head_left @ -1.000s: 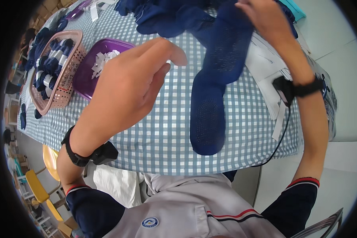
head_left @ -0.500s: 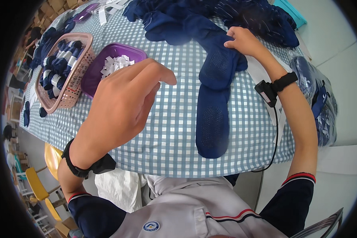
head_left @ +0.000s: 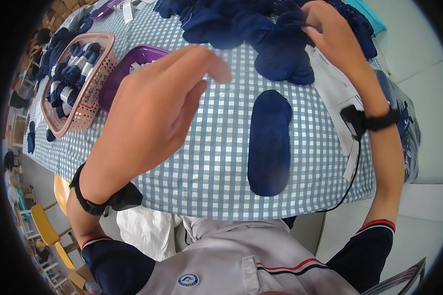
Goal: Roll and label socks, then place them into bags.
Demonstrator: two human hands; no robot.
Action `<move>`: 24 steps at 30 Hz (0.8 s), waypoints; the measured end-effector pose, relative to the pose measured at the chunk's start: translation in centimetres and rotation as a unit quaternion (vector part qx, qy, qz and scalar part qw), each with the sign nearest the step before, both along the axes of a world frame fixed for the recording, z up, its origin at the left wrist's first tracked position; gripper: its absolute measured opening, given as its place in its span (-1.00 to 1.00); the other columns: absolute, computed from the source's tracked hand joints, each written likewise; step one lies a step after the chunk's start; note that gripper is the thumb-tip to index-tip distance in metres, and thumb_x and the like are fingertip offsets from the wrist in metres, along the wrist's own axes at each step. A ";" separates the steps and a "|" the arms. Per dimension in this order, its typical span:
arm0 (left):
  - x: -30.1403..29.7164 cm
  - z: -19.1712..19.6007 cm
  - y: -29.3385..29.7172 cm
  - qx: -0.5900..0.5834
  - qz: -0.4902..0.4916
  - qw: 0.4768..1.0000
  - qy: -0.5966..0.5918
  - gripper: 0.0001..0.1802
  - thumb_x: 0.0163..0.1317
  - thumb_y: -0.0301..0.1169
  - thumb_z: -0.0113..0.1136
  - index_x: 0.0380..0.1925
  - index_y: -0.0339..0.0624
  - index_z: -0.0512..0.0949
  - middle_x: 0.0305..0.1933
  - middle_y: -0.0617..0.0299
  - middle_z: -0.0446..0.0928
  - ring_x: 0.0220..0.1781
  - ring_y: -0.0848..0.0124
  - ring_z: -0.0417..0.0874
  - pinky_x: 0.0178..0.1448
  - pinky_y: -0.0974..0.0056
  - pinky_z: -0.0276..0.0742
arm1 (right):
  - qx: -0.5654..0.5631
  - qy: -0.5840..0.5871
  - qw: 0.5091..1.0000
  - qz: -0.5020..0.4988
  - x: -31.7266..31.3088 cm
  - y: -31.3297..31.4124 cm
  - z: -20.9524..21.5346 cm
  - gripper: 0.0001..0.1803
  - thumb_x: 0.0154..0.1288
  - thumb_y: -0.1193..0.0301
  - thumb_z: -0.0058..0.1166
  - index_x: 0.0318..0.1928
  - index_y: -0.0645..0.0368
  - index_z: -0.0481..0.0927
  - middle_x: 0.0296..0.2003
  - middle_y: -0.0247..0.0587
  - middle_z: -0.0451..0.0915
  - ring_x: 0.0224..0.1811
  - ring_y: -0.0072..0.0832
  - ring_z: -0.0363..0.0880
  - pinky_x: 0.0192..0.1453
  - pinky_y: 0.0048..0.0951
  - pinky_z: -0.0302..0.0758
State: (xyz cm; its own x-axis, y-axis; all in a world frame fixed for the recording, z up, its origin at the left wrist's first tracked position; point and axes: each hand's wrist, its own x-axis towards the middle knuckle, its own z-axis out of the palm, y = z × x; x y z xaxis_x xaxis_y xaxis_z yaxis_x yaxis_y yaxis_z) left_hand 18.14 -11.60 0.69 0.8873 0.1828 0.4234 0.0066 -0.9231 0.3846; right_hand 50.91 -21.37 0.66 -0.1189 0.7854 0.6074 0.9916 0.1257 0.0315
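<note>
A dark blue sock (head_left: 269, 141) lies flat and lengthwise on the blue-and-white checked tablecloth (head_left: 216, 162) near the front edge. My right hand (head_left: 332, 32) is farther back, its fingers closed on a sock at the edge of the pile of dark blue socks (head_left: 261, 29). My left hand (head_left: 157, 110) hovers above the cloth to the left of the flat sock, fingers spread, holding nothing. Both wrists wear black bands.
A pink basket (head_left: 91, 93) with several rolled blue socks stands at the left. Beside it is a purple tray (head_left: 128, 66). White paper sheets (head_left: 334, 88) lie at the right edge, with a black cable hanging down. Yellow chairs (head_left: 44, 226) stand below left.
My right hand laid the long blue sock flat on the cloth, let it go and reached back to the pile. My left hand stayed hovering, shifting slightly right.
</note>
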 end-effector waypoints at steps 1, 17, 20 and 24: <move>0.8 -0.3 0.2 -0.003 -0.001 1.000 0.000 -0.67 0.18 -0.82 0.12 -0.09 -0.29 0.56 -0.06 0.06 0.62 -0.07 0.23 0.69 -0.02 0.24 0.58 | -0.020 0.042 0.999 -0.003 -1.1 -1.1 0.9 -0.76 0.08 0.66 0.25 -0.36 0.25 0.41 -0.24 0.00 0.58 -0.18 -0.10 0.60 -0.07 -0.22 0.52; -1.6 -7.3 -10.7 -0.565 -0.085 0.800 0.183 -0.58 0.30 -0.47 0.36 0.11 -0.33 0.48 -0.29 0.10 0.71 -0.29 0.39 0.75 -0.21 0.30 0.60 | -0.272 0.357 0.889 0.094 -5.0 -5.3 -2.1 -0.82 0.47 0.42 0.17 -0.02 0.23 0.62 -0.16 -0.22 0.72 -0.09 -0.53 0.72 0.06 -0.55 0.65; -1.9 -8.0 -8.8 -0.515 -0.129 0.766 0.362 -0.60 0.33 -0.47 0.30 0.10 -0.31 0.43 -0.34 0.08 0.69 -0.36 0.27 0.74 -0.27 0.25 0.59 | -0.286 0.430 0.852 0.087 -3.9 -3.6 -9.5 -0.74 0.37 0.36 0.28 -0.04 0.28 0.68 -0.28 -0.24 0.72 -0.22 -0.56 0.69 -0.06 -0.57 0.61; -1.4 -7.7 -7.6 -0.257 -0.153 0.871 0.390 -0.67 0.26 -0.42 0.30 -0.01 -0.24 0.49 -0.20 0.11 0.66 -0.27 0.21 0.72 -0.30 0.19 0.58 | -0.319 0.458 0.829 0.029 -3.4 -3.1 -10.5 -0.73 0.35 0.37 0.29 -0.04 0.27 0.68 -0.35 -0.30 0.68 -0.26 -0.60 0.64 -0.08 -0.61 0.56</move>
